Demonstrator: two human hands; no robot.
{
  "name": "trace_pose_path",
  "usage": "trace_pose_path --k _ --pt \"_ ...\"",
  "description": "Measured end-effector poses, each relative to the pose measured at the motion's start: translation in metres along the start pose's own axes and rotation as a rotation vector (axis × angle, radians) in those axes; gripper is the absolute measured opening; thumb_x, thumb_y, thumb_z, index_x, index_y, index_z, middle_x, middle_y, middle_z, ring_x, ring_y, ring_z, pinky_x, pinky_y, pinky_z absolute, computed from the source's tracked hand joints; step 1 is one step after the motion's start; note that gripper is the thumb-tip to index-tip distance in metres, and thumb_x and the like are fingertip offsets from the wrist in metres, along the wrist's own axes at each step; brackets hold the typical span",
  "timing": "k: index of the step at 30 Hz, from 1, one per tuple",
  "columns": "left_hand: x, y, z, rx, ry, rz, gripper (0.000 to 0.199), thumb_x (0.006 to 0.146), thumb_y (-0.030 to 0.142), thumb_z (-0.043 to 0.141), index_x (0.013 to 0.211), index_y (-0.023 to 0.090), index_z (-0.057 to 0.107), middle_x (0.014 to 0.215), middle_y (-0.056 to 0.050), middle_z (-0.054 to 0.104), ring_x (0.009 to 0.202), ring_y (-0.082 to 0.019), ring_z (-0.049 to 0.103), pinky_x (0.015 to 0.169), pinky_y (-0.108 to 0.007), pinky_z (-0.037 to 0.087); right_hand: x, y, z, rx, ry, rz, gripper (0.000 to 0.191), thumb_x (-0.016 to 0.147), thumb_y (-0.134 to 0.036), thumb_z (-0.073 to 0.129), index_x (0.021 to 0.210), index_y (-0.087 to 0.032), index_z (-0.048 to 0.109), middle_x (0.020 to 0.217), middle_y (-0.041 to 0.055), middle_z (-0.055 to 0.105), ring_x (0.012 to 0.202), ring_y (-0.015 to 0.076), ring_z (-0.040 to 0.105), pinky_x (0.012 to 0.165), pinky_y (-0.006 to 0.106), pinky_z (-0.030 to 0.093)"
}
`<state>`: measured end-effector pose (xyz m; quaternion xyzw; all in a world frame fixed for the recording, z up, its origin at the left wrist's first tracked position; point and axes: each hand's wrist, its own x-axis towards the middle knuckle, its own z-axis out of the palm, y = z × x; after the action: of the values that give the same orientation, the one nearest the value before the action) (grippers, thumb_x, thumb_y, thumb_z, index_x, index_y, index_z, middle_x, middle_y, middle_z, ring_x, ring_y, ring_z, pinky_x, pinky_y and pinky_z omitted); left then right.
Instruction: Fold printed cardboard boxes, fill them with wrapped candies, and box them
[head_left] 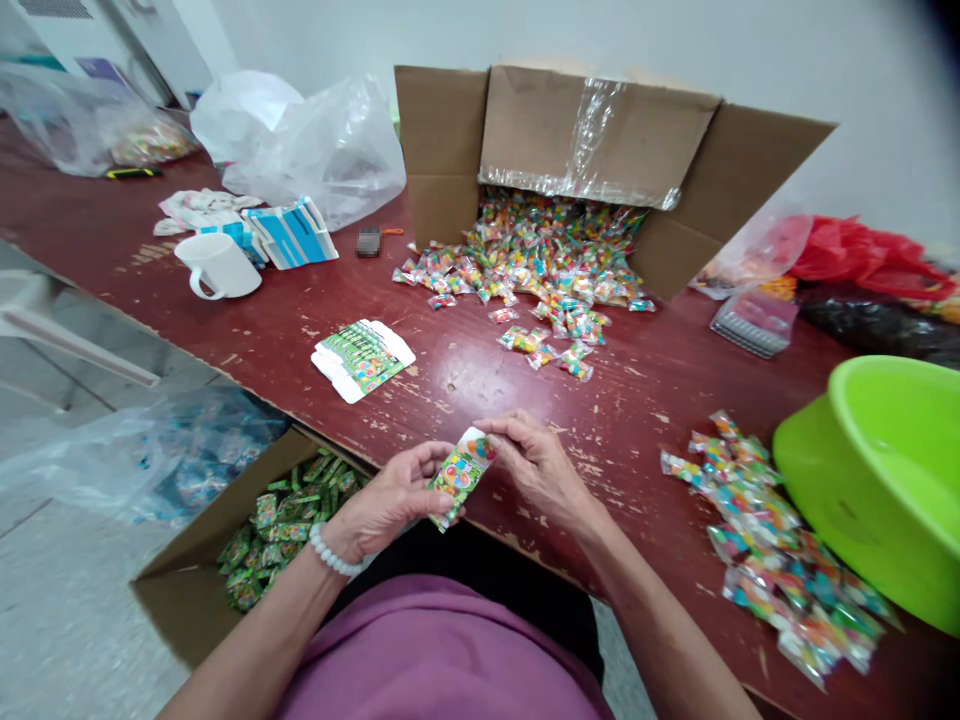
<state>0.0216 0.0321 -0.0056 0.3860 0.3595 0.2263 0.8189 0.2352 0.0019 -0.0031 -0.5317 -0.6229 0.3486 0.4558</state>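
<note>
Stretching away from the person, the dark red table (300,300) shows pale chips in its surface. Taking the held box as the clock's centre, one large cardboard box (592,140) opens out just past 12 o'clock, clear-wrapped multicoloured candies (540,250) spilling from it, too many to count. One lower carton (165,600), at 8 to 9 o'clock, contains a heap of green packets (289,520), likewise beyond counting. One lime-green tub (825,480) stands at 3 o'clock, a second pile of candies (780,560) beside it.

Two bare forearms reach in from about 7 and 5 o'clock, bringing the hands together before the body. One stack of flat green-and-white cartons (364,360) lies at 11.

The left hand (397,490) has its fingers closed around one small printed box (459,485), thumb across the front. The right hand (544,465) has thumb and fingertips drawn nearly together at the box's upper end; whether they grip anything there cannot be told. The small box, green with bright round pictures and white at the top, tilts toward 1 o'clock by the table's near edge.
</note>
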Motion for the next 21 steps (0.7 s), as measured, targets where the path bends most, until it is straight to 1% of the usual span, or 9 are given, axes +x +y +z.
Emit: trace_pose_path --k 2,4,6,10,13,15,17,19,21 --pt "0.001 0.001 0.003 0.038 -0.088 -0.019 0.049 0.067 0.013 0.081 0.113 0.016 0.066 0.102 -0.008 0.07 0.084 -0.017 0.066 0.074 -0.027 0.055 0.001 0.0 -0.003 0.083 0.005 0.071 0.03 0.093 -0.031 0.059 0.122 -0.024 0.065 0.1 0.0042 0.073 0.09 0.0187 0.068 0.083 0.033 0.052" --pt "0.002 0.003 0.005 0.07 -0.144 -0.043 0.047 0.068 0.014 0.078 0.114 0.016 0.066 0.099 -0.007 0.07 0.079 -0.016 0.065 0.071 -0.025 0.054 0.002 0.001 -0.006 0.16 0.017 0.135 0.039 0.093 -0.034 0.06 0.13 -0.023 0.057 0.099 0.0043 0.075 0.088 0.0189 0.07 0.081 0.033 0.053" --pt "0.002 0.006 0.005 0.092 -0.159 -0.052 0.048 0.069 0.013 0.074 0.116 0.017 0.064 0.101 -0.007 0.07 0.074 -0.014 0.065 0.067 -0.025 0.053 0.002 0.001 -0.009 0.171 0.03 0.16 0.039 0.093 -0.036 0.06 0.129 -0.021 0.057 0.097 0.0052 0.077 0.087 0.0196 0.071 0.081 0.034 0.053" --pt "0.001 0.009 0.007 0.131 -0.178 -0.038 0.049 0.071 0.01 0.067 0.119 0.02 0.06 0.108 -0.009 0.068 0.086 -0.018 0.065 0.071 -0.027 0.055 0.0 0.0 -0.014 0.07 0.069 0.134 0.029 0.092 -0.032 0.061 0.119 -0.022 0.061 0.091 0.0045 0.078 0.081 0.02 0.072 0.076 0.033 0.053" --pt "0.002 0.008 0.011 0.189 -0.165 -0.016 0.044 0.072 0.011 0.064 0.114 0.02 0.061 0.104 -0.006 0.067 0.085 -0.017 0.062 0.067 -0.025 0.055 -0.002 -0.004 -0.012 -0.064 0.141 0.066 0.026 0.087 -0.027 0.065 0.112 -0.022 0.064 0.083 0.0029 0.076 0.071 0.0188 0.07 0.069 0.03 0.052" --pt "0.003 0.008 0.016 0.231 -0.142 0.003 0.042 0.071 0.01 0.064 0.111 0.021 0.061 0.101 -0.004 0.065 0.083 -0.015 0.06 0.064 -0.023 0.054 -0.004 -0.008 -0.009 -0.111 0.157 0.029 0.026 0.085 -0.026 0.067 0.11 -0.023 0.065 0.079 0.0021 0.075 0.066 0.018 0.067 0.066 0.029 0.051" --pt "0.005 0.006 0.021 0.256 -0.123 0.02 0.039 0.071 0.01 0.065 0.108 0.02 0.063 0.095 -0.002 0.063 0.078 -0.014 0.058 0.062 -0.022 0.053 -0.005 -0.013 -0.005 -0.074 0.1 0.031 0.027 0.086 -0.027 0.068 0.112 -0.024 0.065 0.08 0.0016 0.075 0.067 0.0177 0.067 0.066 0.029 0.051" --pt "0.007 0.005 0.025 0.236 -0.096 0.04 0.032 0.075 0.015 0.068 0.107 0.019 0.064 0.089 -0.001 0.062 0.073 -0.013 0.058 0.059 -0.021 0.052 -0.005 -0.015 -0.001 0.032 0.071 0.072 0.025 0.089 -0.032 0.065 0.114 -0.025 0.064 0.085 0.002 0.075 0.071 0.0178 0.068 0.067 0.029 0.051" --pt "0.01 0.002 0.028 0.15 -0.042 0.045 0.027 0.084 0.032 0.067 0.106 0.017 0.065 0.085 -0.003 0.064 0.067 -0.013 0.058 0.055 -0.022 0.052 -0.005 -0.014 0.0 0.159 0.174 0.128 0.023 0.091 -0.036 0.062 0.111 -0.025 0.064 0.094 0.0033 0.074 0.081 0.0182 0.068 0.073 0.03 0.052"
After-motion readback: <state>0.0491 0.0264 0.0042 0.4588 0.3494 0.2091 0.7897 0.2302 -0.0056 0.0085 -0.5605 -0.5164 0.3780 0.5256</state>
